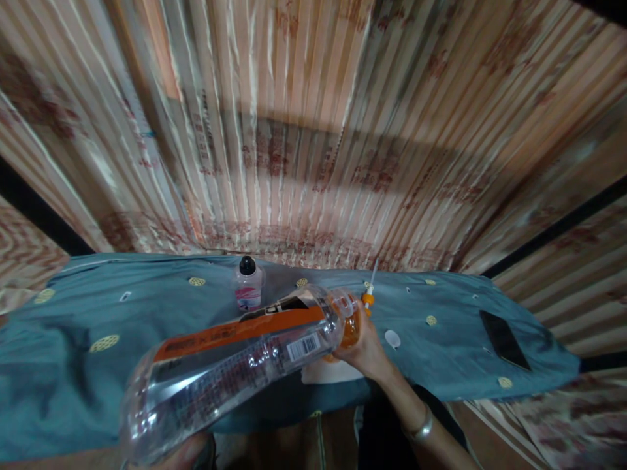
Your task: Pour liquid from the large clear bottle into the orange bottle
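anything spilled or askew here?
No spill visible. The large clear bottle lies nearly flat, its mouth at a small orange container held in the right hand. The small bottle stands upright; a white cap lies loose on the teal cloth.

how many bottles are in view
2. A big clear bottle lies tilted in the foreground, its mouth at the right hand. A small black-capped bottle stands behind it on the blue cloth. Others may be hidden.
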`<state>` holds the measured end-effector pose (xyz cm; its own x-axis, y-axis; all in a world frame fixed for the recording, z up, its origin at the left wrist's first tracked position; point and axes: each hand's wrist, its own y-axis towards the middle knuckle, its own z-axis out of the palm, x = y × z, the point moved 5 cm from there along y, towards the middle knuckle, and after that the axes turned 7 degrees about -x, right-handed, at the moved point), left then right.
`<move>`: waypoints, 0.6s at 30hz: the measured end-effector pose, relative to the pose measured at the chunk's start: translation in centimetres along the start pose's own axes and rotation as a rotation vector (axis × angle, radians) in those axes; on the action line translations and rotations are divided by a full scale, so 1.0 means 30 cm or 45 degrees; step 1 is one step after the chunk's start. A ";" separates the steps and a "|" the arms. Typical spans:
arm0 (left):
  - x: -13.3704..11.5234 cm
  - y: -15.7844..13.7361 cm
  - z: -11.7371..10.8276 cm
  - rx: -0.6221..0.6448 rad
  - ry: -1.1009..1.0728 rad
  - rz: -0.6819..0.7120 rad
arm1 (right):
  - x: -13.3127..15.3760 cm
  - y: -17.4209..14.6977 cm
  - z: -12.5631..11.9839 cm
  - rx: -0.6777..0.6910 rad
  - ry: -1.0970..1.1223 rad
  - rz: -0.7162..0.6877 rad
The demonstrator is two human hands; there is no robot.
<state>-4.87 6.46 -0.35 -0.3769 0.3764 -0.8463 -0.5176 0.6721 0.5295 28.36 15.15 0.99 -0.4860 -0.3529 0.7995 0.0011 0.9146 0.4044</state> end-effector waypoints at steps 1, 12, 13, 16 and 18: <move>0.000 0.002 0.000 -0.017 -0.037 -0.020 | -0.002 -0.001 0.001 0.004 0.001 0.009; -0.049 0.016 0.021 -0.104 -0.093 -0.181 | 0.007 0.000 0.005 0.008 0.092 0.033; -0.053 0.016 0.024 -0.101 -0.097 -0.171 | 0.004 -0.001 0.006 0.010 0.097 0.036; -0.068 0.019 0.029 -0.090 -0.115 -0.152 | -0.004 -0.005 0.009 0.027 0.135 0.037; -0.076 0.019 0.028 -0.083 -0.105 -0.140 | -0.010 -0.006 0.010 0.036 0.143 0.044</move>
<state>-3.66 6.52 1.83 -0.2522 0.3557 -0.8999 -0.6022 0.6703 0.4337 28.25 15.15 0.54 -0.3848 -0.3399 0.8581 -0.0096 0.9312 0.3645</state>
